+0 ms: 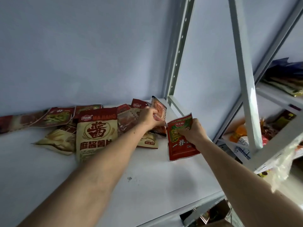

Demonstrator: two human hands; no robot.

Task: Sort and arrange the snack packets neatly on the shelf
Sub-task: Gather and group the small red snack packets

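Shelf (pixel 147 185), white board, metal uprights at the right: bore a loose heap of snack packets along the far wall, from the left edge to about the middle.

Large cream packet (pixel 96 133), brown characters: stood near the front of the heap, leaning back on the packets behind it.

Left hand (pixel 150 117): fingers curled round a reddish clear-windowed packet (pixel 159 110) at the far right end of the heap, lifted partly off the board.

Right hand (pixel 192 130): fingers pinched on the upper right part of a red-and-green packet (pixel 179 141), held upright just right of the heap, its lower edge at or close to the board; contact could not be told.

Hazards, as judged: the left forearm crossed just beside the cream packet, so a careless pull could have knocked it forward and scattered the flat packets behind. The slick red-and-green packet, held by one side only, could have swung or slipped towards the near edge. Drawing out the windowed packet could have dragged its neighbours along.
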